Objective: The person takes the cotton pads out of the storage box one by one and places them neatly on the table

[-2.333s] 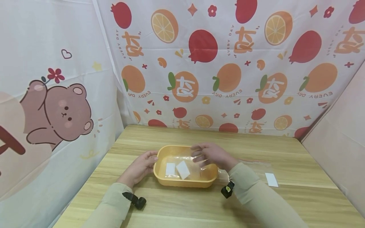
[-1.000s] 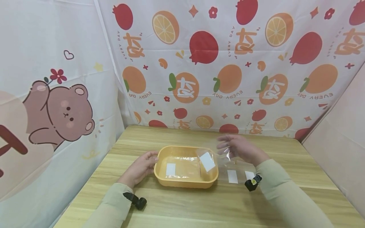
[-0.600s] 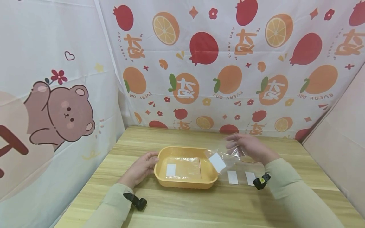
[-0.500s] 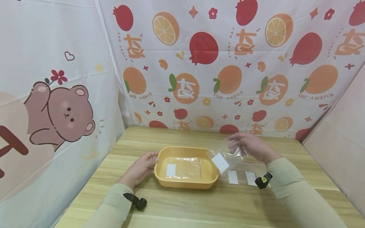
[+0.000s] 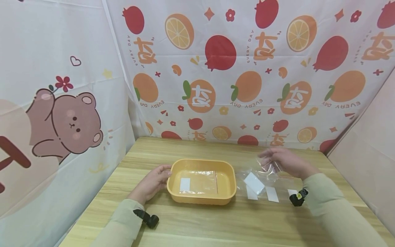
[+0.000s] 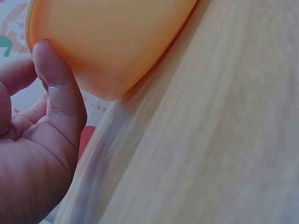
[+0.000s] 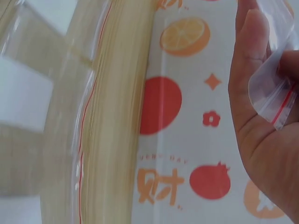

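Note:
In the head view, my left hand (image 5: 155, 180) is at the left end of a yellow plastic basin (image 5: 202, 199). The left wrist view shows the thumb (image 6: 58, 79) and fingers pinching its rim. A clear zip-lock bag (image 5: 200, 183) with a white label lies flat inside the basin. To the right, my right hand (image 5: 285, 161) grips a second clear zip-lock bag (image 5: 254, 183) by its red-striped end, which bunches up between the fingers. Its white label hangs tilted over other bags on the table.
Several clear zip-lock bags with white labels (image 5: 272, 194) lie overlapping on the wooden table (image 5: 185, 226), right of the basin. A fruit-print curtain (image 5: 219, 85) stands behind the table, and a bear-print curtain (image 5: 74, 120) on the left.
My right hand has carried the gripped zip-lock bag from over the basin to the right, above the other bags, and lowered slightly. My left hand and the basin have stayed in place.

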`<state>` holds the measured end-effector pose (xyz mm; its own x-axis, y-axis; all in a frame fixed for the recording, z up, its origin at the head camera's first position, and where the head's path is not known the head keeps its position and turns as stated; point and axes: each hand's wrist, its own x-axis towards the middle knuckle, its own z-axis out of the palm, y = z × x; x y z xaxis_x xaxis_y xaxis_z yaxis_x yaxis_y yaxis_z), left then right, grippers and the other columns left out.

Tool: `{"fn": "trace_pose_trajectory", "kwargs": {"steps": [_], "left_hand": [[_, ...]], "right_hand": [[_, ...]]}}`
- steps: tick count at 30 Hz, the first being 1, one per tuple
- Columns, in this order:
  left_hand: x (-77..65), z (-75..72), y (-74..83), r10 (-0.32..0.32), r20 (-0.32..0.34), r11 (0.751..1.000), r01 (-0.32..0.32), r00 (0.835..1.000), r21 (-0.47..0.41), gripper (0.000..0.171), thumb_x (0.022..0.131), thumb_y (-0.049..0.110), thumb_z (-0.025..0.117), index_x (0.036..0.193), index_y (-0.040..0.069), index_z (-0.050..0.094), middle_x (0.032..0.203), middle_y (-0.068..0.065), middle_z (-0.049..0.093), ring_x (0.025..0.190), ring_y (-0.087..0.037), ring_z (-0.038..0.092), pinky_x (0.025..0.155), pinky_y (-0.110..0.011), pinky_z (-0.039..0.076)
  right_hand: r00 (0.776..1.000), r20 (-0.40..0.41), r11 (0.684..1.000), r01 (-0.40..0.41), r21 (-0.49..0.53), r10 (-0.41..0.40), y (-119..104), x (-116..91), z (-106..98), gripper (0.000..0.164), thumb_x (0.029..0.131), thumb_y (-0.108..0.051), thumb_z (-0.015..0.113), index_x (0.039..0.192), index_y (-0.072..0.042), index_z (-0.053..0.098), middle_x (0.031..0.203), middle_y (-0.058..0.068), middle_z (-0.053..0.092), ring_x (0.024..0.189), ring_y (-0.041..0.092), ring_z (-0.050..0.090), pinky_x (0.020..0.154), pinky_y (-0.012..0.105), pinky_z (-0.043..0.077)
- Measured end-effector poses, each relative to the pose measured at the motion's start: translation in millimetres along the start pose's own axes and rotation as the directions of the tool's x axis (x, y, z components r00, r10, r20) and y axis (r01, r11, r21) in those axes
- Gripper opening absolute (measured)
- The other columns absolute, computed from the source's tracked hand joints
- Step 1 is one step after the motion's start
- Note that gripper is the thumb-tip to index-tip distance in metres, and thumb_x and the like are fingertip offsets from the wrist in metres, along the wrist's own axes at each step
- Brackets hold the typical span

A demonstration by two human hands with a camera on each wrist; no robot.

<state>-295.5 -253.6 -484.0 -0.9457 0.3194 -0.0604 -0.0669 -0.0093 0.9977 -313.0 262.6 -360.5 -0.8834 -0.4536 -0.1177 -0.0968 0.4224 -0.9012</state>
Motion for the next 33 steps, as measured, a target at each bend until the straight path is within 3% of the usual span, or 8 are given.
{"fn": "trace_pose_trajectory", "kwargs": {"steps": [8, 14, 22, 27, 33], "left_hand": [[-0.1, 0.1, 0.7, -0.004, -0.003, 1.000, 0.004, 1.000, 0.000, 0.055, 0.106, 0.019, 0.054, 0.149, -0.007, 0.032, 0.120, -0.020, 0.061, 0.094, -0.021, 0.064, 0.079, -0.035, 0.058], [-1.2, 0.5, 2.1, -0.006, -0.001, 1.000, 0.006, 1.000, 0.000, 0.054, 0.106, 0.019, 0.054, 0.149, -0.007, 0.033, 0.122, -0.020, 0.061, 0.096, -0.021, 0.064, 0.079, -0.035, 0.058], [-2.1, 1.6, 2.3, -0.002, 0.001, 1.000, 0.002, 1.000, 0.003, 0.053, 0.106, 0.018, 0.053, 0.148, -0.008, 0.034, 0.121, -0.020, 0.061, 0.096, -0.021, 0.064, 0.079, -0.035, 0.058], [-2.1, 1.5, 1.6, -0.005, 0.000, 1.000, 0.005, 1.000, 0.002, 0.053, 0.106, 0.019, 0.053, 0.148, -0.007, 0.034, 0.123, -0.021, 0.060, 0.097, -0.021, 0.064, 0.080, -0.035, 0.058], [-2.3, 1.5, 1.4, -0.007, -0.001, 1.000, 0.007, 1.000, -0.002, 0.053, 0.106, 0.019, 0.053, 0.148, -0.007, 0.034, 0.122, -0.020, 0.060, 0.096, -0.021, 0.064, 0.080, -0.035, 0.058]], "right_hand": [[0.999, 0.027, 0.998, -0.033, -0.049, 0.035, 5, -15, -19, 0.040, 0.105, -0.008, 0.033, 0.138, 0.000, 0.056, 0.114, 0.021, 0.065, 0.101, 0.039, 0.064, 0.081, 0.046, 0.057], [0.997, 0.040, 0.994, -0.061, -0.087, 0.064, 10, -22, -29, 0.039, 0.106, -0.009, 0.034, 0.136, -0.001, 0.057, 0.110, 0.021, 0.066, 0.097, 0.038, 0.064, 0.075, 0.045, 0.057], [0.995, 0.074, 0.994, -0.056, -0.091, 0.063, 22, -31, -37, 0.036, 0.107, -0.011, 0.037, 0.132, 0.004, 0.059, 0.110, 0.028, 0.063, 0.094, 0.040, 0.064, 0.080, 0.047, 0.057], [0.994, 0.086, 0.993, -0.062, -0.102, 0.070, 32, -37, -45, 0.035, 0.107, -0.009, 0.036, 0.129, 0.007, 0.058, 0.108, 0.025, 0.063, 0.094, 0.035, 0.064, 0.084, 0.045, 0.057], [0.989, 0.066, 0.986, -0.125, -0.110, 0.133, 44, -46, -53, 0.030, 0.102, -0.011, 0.050, 0.126, 0.004, 0.061, 0.105, 0.022, 0.064, 0.096, 0.038, 0.062, 0.085, 0.047, 0.056]]}}
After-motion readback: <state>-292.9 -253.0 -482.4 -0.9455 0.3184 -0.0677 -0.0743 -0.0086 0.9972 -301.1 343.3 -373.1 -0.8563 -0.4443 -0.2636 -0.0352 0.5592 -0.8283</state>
